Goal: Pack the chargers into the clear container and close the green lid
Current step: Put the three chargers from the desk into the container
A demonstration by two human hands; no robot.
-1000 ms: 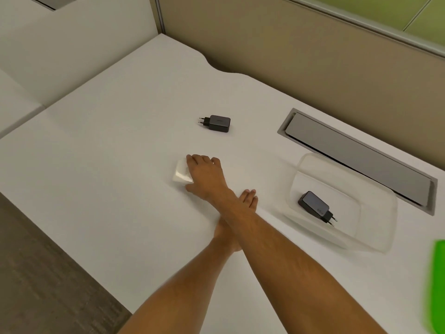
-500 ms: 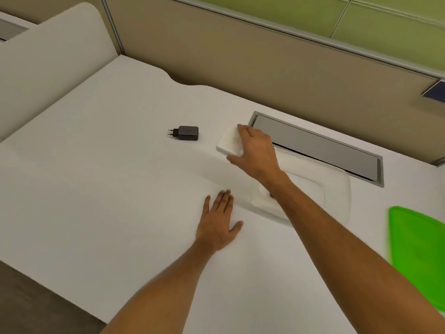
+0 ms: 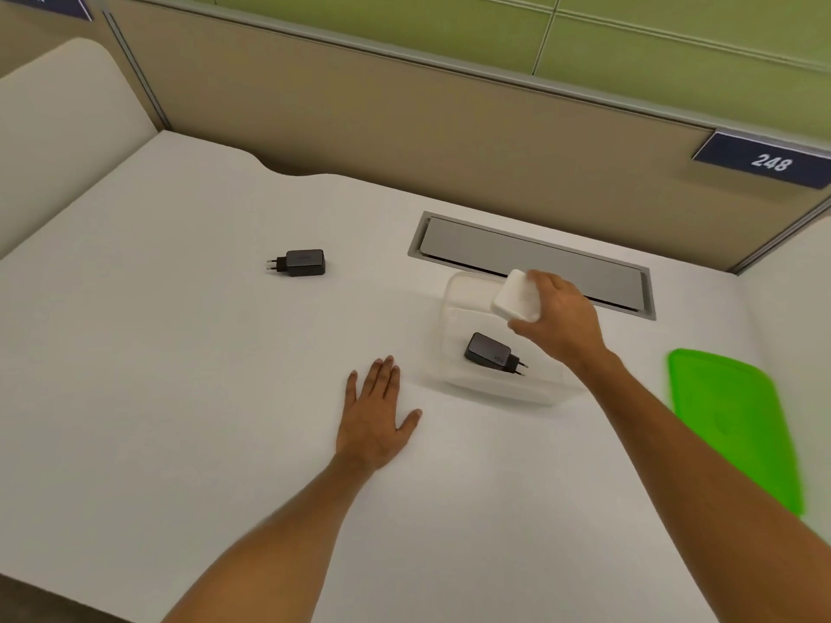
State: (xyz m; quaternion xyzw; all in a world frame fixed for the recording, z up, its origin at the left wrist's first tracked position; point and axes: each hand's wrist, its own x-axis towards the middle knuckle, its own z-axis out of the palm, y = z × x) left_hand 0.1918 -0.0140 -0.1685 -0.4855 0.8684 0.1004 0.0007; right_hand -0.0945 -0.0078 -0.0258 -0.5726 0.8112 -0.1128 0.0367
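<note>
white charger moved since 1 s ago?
Yes. The white charger, held in the right hand, went from bare desk left of the clear container to above it.

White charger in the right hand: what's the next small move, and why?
Probably lower the white charger and release it: the right hand holds it above the open clear container, beside the black charger already inside.
</note>
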